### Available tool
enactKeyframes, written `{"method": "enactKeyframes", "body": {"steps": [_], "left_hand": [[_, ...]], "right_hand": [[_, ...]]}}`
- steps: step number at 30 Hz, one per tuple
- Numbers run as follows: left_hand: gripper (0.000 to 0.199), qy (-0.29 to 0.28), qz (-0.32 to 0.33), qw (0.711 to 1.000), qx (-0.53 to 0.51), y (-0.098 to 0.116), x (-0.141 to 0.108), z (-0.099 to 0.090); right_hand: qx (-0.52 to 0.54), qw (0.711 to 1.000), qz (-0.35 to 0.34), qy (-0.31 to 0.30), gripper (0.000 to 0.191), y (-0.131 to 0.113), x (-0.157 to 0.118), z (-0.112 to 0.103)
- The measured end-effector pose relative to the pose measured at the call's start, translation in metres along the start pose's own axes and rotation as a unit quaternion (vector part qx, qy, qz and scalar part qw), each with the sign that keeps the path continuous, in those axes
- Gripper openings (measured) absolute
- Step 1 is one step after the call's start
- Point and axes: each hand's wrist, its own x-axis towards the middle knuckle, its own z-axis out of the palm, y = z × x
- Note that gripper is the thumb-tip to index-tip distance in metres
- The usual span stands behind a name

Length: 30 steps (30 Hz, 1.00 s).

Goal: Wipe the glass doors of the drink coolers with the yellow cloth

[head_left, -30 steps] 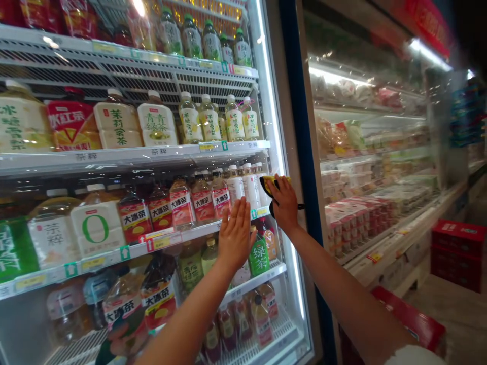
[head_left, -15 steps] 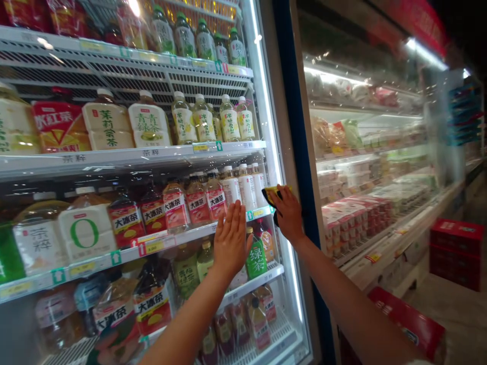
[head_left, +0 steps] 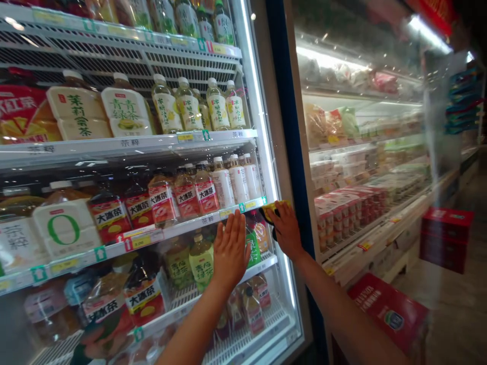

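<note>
My left hand (head_left: 230,251) lies flat against the glass door of a drinks cooler, fingers extended and close together. Higher and to the right, my right hand (head_left: 288,230) presses a yellow and black cloth (head_left: 271,210) to the door's right edge, beside the lit strip (head_left: 262,126). Most of the cloth is hidden under the fingers, so its full shape cannot be made out. Behind the glass near my left hand are green-labelled tea bottles (head_left: 201,261) and red-labelled iced tea bottles (head_left: 206,190).
Shelves of bottled drinks (head_left: 125,109) fill the cooler. A dark blue post (head_left: 291,126) separates it from an open chilled case (head_left: 352,218) with packed cups. Red boxes (head_left: 388,309) are low at the right, with another red stack (head_left: 447,238) farther back.
Both hands have moved slightly down relative to the shelves, the right one with the cloth along the door's edge. The camera view has shifted a little.
</note>
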Motion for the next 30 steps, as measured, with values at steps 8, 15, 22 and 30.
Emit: {"method": "enactKeyframes", "body": {"steps": [8, 15, 22, 30], "left_hand": [[0.092, -0.022, 0.007, 1.000, -0.004, 0.013, -0.034, 0.009], [0.096, -0.049, 0.006, 0.999, 0.007, 0.015, -0.036, 0.012], [0.100, -0.086, 0.007, 0.996, -0.023, 0.014, -0.035, 0.011], [0.098, -0.088, -0.008, 0.996, -0.017, 0.019, -0.042, 0.006]], "right_hand": [[-0.003, 0.999, 0.034, 0.014, 0.080, 0.023, -0.038, -0.009], [0.034, 0.999, 0.001, -0.035, 0.074, 0.000, -0.050, -0.002], [0.014, 0.999, 0.047, -0.011, 0.075, 0.015, -0.050, -0.012], [0.028, 0.998, -0.026, -0.054, 0.074, -0.036, -0.049, -0.007]]}}
